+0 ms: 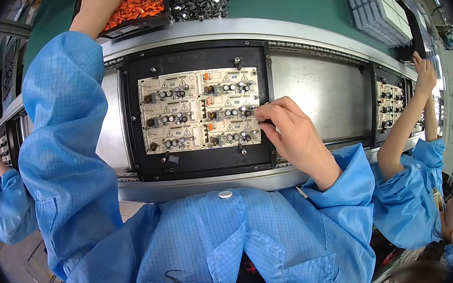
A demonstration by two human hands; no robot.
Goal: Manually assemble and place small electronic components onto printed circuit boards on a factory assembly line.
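A cream circuit board panel (199, 111) lies in a black frame (204, 166) in front of me. It carries several repeated groups of capacitors and other parts, and small orange pieces (206, 76) stand along its middle. My right hand (294, 131) is at the panel's right edge, thumb and fingers pinched together. Whatever they hold, if anything, is too small to make out. My left arm stretches up to a black bin of orange plastic parts (138, 7). Only the wrist and part of my left hand (104, 2) show there; its fingers are cut off by the upper edge.
A pile of small black parts (201, 1) lies beside the bin on the green bench (256, 3). Stacked clear trays (376, 12) stand at the far right. A metal conveyor (321, 93) runs sideways under the frame. Co-workers in blue sit on both sides, one near another board (389, 102).
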